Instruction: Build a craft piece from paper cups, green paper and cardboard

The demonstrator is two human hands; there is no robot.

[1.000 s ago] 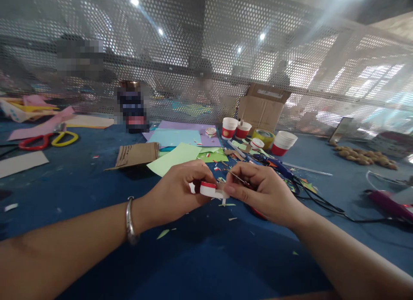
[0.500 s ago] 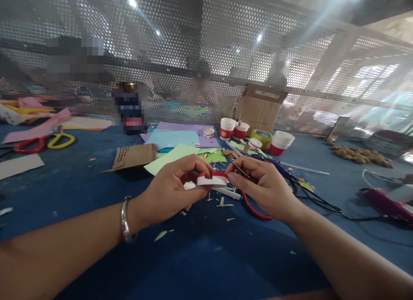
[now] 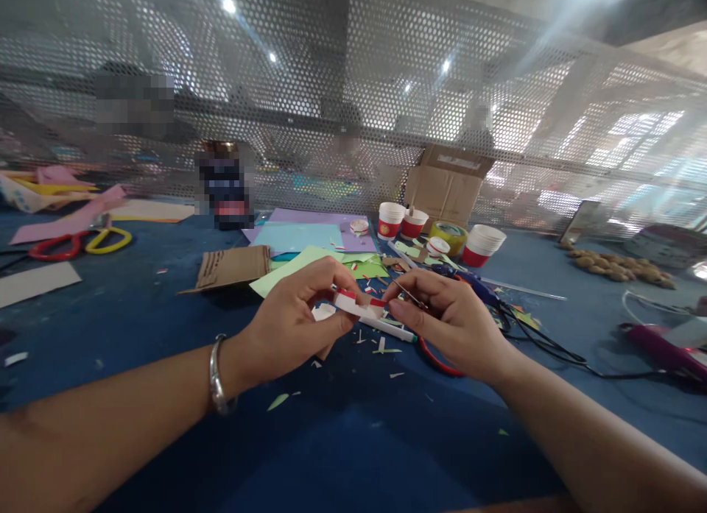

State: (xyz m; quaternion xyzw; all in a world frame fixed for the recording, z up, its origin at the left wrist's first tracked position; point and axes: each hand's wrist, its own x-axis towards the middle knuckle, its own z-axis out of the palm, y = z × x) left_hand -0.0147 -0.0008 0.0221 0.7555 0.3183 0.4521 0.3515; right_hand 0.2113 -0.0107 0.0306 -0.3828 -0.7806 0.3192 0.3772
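Between the two hands is a red and white paper piece point(image 3: 359, 305), bent along its length. The fingertips and thumb of my left hand point(image 3: 303, 303) pinch it from the left. My right hand point(image 3: 442, 307) touches its right end and is closed around scissors; a thin metal part shows above the fingers, and the red handle point(image 3: 439, 358) hangs below the palm. Beneath the hands lie a white marker point(image 3: 389, 327) with a green end and scattered paper scraps point(image 3: 381, 345).
Behind the hands are green paper point(image 3: 298, 266), corrugated cardboard point(image 3: 232, 269), paper cups point(image 3: 391, 220) and yellow tape point(image 3: 448, 237). At the left lie red-and-yellow scissors point(image 3: 80, 244). A blue tool point(image 3: 478, 283) with black cables sits right of my right hand.
The red and white piece has tilted and bent, its right end now lower, with a dip in its middle. Both hands stay in nearly the same place.
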